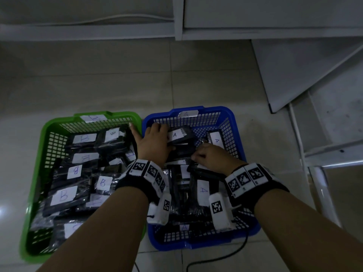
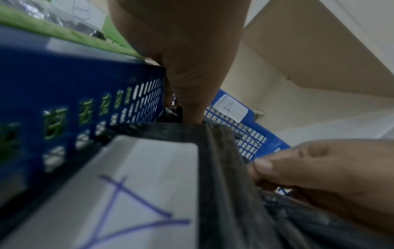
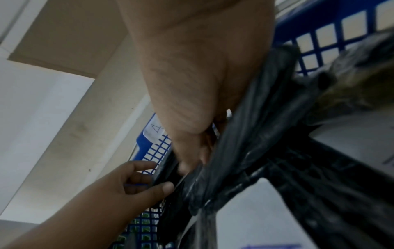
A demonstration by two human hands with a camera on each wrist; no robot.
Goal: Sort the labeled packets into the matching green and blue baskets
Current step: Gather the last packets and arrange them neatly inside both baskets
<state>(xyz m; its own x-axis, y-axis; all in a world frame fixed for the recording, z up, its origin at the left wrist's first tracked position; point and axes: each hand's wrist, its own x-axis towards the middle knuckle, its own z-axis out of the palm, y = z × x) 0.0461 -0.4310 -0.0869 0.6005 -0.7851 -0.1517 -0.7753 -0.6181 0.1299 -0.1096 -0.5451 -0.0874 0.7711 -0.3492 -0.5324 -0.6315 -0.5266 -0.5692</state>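
The green basket (image 1: 44, 138) on the left, tagged B, holds several black packets with B labels (image 1: 63, 195). To its right, the blue basket (image 1: 217, 110), tagged A, holds black packets with A labels (image 1: 203, 190). Both hands are inside the blue basket at its far half. My left hand (image 1: 155, 139) grips a black packet labelled A (image 1: 177, 135), fingers over its far edge and thumb on the near side. My right hand (image 1: 210, 157) curls down around the edge of another black packet (image 3: 255, 121) just right of it; this packet's label is hidden.
Both baskets stand side by side on a pale tiled floor (image 1: 117, 81). White shelving (image 1: 176, 26) runs along the back, and white boards (image 1: 306, 75) lean at the right. A black cable (image 1: 216, 260) lies on the floor in front of the blue basket.
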